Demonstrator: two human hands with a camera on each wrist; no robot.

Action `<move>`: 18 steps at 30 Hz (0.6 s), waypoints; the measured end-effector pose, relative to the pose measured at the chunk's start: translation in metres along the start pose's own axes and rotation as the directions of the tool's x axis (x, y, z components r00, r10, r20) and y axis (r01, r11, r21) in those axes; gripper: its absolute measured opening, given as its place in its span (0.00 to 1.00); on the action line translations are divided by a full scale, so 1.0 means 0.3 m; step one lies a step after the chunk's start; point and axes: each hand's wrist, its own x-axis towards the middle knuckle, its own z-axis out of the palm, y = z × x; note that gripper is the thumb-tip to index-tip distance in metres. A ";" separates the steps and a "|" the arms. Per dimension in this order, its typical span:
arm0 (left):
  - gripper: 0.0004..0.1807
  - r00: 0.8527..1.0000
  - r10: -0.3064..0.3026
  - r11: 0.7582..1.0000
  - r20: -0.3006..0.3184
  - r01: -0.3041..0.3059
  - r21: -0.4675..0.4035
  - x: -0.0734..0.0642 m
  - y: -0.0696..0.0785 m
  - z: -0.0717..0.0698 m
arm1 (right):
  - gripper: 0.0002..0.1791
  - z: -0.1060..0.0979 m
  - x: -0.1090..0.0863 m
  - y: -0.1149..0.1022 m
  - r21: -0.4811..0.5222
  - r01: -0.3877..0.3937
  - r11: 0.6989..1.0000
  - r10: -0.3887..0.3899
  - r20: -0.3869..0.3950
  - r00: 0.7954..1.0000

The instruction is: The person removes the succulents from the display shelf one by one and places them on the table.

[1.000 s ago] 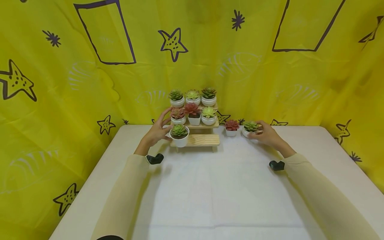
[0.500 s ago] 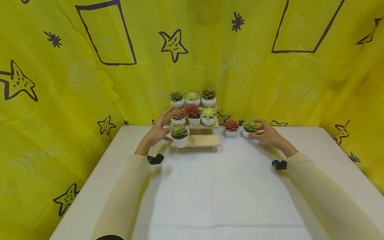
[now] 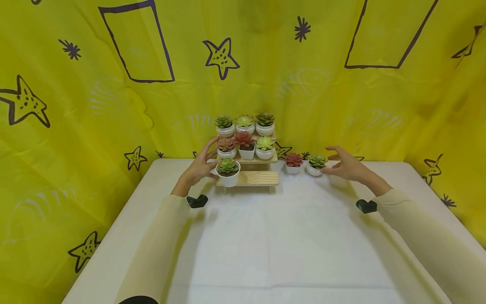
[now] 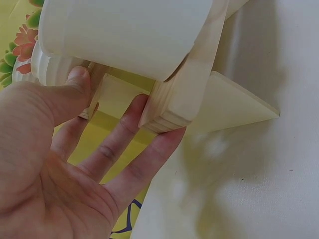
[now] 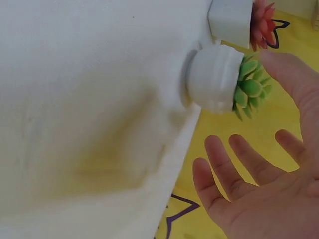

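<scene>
In the head view my left hand (image 3: 197,169) is at the left end of a tiered wooden plant stand (image 3: 258,178). In the left wrist view, its thumb and fingers hold the stand's plank ends (image 4: 167,109). Just beside this hand, a potted green succulent (image 3: 228,172) stands on the lowest tier. My right hand (image 3: 349,165) is spread, holding nothing, just right of a green succulent in a round white pot (image 3: 315,165) on the table. In the right wrist view the thumb tip appears close to its leaves (image 5: 251,88); whether they touch is unclear.
Left of the round pot stands a red succulent in a square white pot (image 3: 293,164). Several potted succulents (image 3: 244,124) fill the stand's upper two tiers. A white-covered table (image 3: 273,245) extends forward. A yellow patterned curtain (image 3: 265,50) hangs behind and at both sides.
My right hand has let go of the round-potted green succulent and drawn back to the right, its fingers spreading. The left hand stays at the stand, and the plants have kept their places.
</scene>
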 end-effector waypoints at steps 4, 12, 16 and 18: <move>0.43 1.000 0.002 1.000 -0.001 -0.002 0.001 -0.001 0.001 0.002 | 0.52 -0.026 -0.013 -0.025 -0.028 0.027 0.999 -0.028 -0.010 1.000; 0.43 1.000 -0.001 1.000 0.002 0.001 -0.007 0.002 0.000 0.002 | 0.49 -0.075 -0.049 -0.092 -0.055 0.069 0.996 -0.071 -0.036 0.997; 0.43 1.000 -0.008 1.000 -0.003 0.008 -0.008 0.004 -0.002 0.001 | 0.48 -0.083 -0.062 -0.115 -0.063 0.100 0.993 -0.103 -0.045 0.994; 0.43 1.000 -0.012 1.000 -0.003 0.012 -0.007 0.004 -0.002 0.000 | 0.47 -0.084 -0.067 -0.122 -0.059 0.106 0.993 -0.109 -0.054 0.993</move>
